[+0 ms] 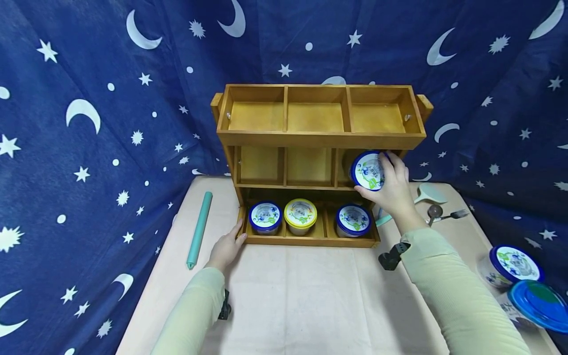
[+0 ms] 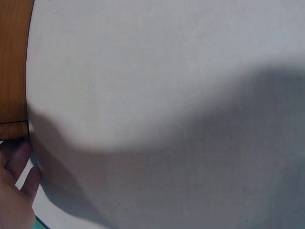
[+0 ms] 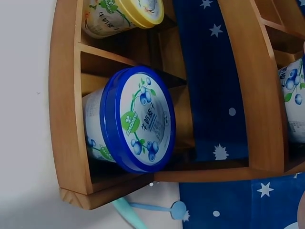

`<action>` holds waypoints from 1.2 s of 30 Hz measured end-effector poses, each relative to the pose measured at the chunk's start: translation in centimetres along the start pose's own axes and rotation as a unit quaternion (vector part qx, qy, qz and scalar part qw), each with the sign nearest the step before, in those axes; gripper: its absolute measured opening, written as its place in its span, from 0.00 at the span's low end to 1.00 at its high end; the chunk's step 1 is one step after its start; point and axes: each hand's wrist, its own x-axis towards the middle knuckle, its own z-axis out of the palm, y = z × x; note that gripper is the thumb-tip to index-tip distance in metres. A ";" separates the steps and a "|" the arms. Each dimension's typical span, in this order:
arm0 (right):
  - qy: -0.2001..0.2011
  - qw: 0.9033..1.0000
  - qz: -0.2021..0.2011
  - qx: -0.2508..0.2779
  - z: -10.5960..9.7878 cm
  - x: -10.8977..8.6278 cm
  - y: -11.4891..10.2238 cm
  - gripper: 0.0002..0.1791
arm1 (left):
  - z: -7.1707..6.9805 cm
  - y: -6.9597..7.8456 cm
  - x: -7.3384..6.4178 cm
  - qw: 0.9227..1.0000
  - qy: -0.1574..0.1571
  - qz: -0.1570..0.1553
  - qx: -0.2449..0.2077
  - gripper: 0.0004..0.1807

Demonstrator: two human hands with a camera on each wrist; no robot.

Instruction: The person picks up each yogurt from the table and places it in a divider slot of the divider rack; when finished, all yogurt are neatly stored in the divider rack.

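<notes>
A three-tier wooden rack [image 1: 319, 140] with divided compartments stands on the table. My right hand [image 1: 392, 190] grips a blue-lidded tub [image 1: 368, 170] at the middle tier's right compartment; its lid tilts towards the head camera. In the right wrist view only part of that tub [image 3: 293, 98] shows at the right edge. On the bottom tier sit a blue-lidded tub [image 1: 265, 217] at left, a yellow-lidded tub [image 1: 300, 216] in the middle and another blue-lidded tub [image 1: 353, 220] at right. My left hand [image 1: 226, 249] touches the rack's lower left corner with its fingers extended.
Two more tubs, one blue-lidded [image 1: 512, 266] and one with a brighter blue lid [image 1: 539, 303], stand at the table's right edge. A pale green spatula [image 1: 430, 193] and a fork [image 1: 458, 214] lie right of the rack. A teal stick-shaped object [image 1: 199, 229] lies left.
</notes>
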 end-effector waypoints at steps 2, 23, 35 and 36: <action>0.001 1.000 -0.002 0.002 0.0 0.0 0.1 0.55 | 0.0 0.0 0.0 1.000 0.001 -0.001 -0.001 0.32; -0.052 0.998 -0.025 0.019 -0.5 -0.4 1.0 0.62 | 0.0 0.2 -0.2 1.000 0.005 0.004 0.003 0.32; -0.042 0.998 0.021 0.029 -2.0 -1.8 1.9 0.62 | 0.1 0.0 0.1 1.000 0.003 0.001 -0.001 0.32; -0.042 0.998 0.024 0.030 -2.2 -2.0 2.1 0.62 | 0.1 0.0 0.1 1.000 0.005 0.001 0.000 0.32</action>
